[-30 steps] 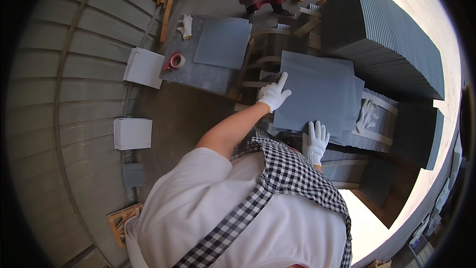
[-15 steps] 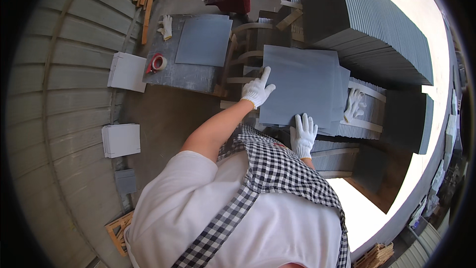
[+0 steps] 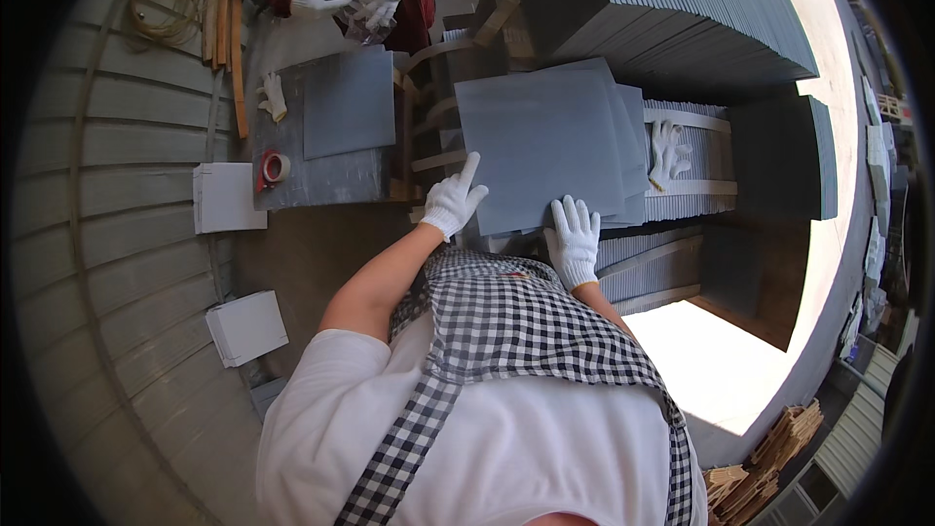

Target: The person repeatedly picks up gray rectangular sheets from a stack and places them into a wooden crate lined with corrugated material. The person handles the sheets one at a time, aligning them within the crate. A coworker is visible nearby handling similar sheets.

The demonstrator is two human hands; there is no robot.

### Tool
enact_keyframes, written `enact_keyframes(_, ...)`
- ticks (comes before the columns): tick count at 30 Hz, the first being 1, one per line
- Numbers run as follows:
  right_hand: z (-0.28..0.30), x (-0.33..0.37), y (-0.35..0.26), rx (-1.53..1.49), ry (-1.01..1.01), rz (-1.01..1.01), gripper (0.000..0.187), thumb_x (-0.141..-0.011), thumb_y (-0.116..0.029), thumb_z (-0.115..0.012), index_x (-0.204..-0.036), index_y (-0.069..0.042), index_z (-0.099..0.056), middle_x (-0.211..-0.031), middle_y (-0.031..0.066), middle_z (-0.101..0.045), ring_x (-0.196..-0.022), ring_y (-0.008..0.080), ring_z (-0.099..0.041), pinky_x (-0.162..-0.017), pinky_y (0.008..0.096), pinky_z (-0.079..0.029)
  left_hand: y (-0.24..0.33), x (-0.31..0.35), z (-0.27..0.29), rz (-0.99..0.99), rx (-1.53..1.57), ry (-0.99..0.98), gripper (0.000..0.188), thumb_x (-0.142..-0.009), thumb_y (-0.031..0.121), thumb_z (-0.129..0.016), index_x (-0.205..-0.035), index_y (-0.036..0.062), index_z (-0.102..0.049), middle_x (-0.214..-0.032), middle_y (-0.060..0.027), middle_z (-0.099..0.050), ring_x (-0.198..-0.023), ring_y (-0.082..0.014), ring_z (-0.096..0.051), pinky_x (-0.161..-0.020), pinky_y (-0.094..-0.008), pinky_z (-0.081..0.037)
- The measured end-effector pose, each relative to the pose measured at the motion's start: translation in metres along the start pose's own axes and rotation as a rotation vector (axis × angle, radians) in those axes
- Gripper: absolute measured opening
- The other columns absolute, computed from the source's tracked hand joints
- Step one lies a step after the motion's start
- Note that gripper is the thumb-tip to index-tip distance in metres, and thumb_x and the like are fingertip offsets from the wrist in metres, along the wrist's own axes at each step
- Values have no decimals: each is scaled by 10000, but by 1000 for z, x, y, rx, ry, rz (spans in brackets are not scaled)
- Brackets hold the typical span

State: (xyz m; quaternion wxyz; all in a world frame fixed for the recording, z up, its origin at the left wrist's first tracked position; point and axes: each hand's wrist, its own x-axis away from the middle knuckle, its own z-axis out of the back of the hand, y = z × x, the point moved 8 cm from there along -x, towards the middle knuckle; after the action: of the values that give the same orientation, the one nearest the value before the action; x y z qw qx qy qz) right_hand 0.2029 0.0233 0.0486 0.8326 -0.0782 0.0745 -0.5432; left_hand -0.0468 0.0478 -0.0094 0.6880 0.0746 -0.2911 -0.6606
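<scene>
Thin grey sheets (image 3: 541,146) lie in a slightly fanned stack in front of me. At the stack's left edge is my left hand (image 3: 455,205), in a white knitted glove, its index finger stretched out and thumb apart. My right hand (image 3: 575,242), gloved the same way, rests with extended fingers on the near edge of the top sheet. Neither hand grips anything that I can see. Just right of the sheets, a loose white glove (image 3: 668,154) lies on strapped bundles of grey panels (image 3: 690,175).
A tall row of grey panels (image 3: 672,10) stands at the far right. On the left table (image 3: 326,180) are another grey sheet (image 3: 349,107), a glove (image 3: 272,97) and a tape roll (image 3: 277,169). Across from me, a co-worker's gloved hands (image 3: 375,0) hold clear plastic. White boxes (image 3: 231,197) stand left.
My view has shifted and turned, bringing more of the co-worker into sight. Both my hands remain at the sheets' edges, in nearly the same places.
</scene>
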Motion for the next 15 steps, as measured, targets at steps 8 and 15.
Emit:
enact_keyframes(8, 4, 8, 23, 61, 60, -90, 631, -820, -227, -688, -1420, -180, -497, -1448, 133, -485, -1331, 370, -442, -1075, 616, -323, -5, 42, -16, -186, -131, -11, 781, -920, 416, -593, -1543, 86, -259, -1003, -227, -660, -893, -389, -645, -813, -496, -514)
enact_keyframes(15, 7, 39, 89, 177, 210, -431, 670, -828, -281, -689, -1444, -143, -462, -1452, 158, -488, -1321, 407, -451, -1068, 596, -347, -82, 77, -83, 164, -120, -580, 679, -920, 494, -486, -1444, 65, -435, -1158, -255, -659, -1095, -420, -624, -948, -488, -486)
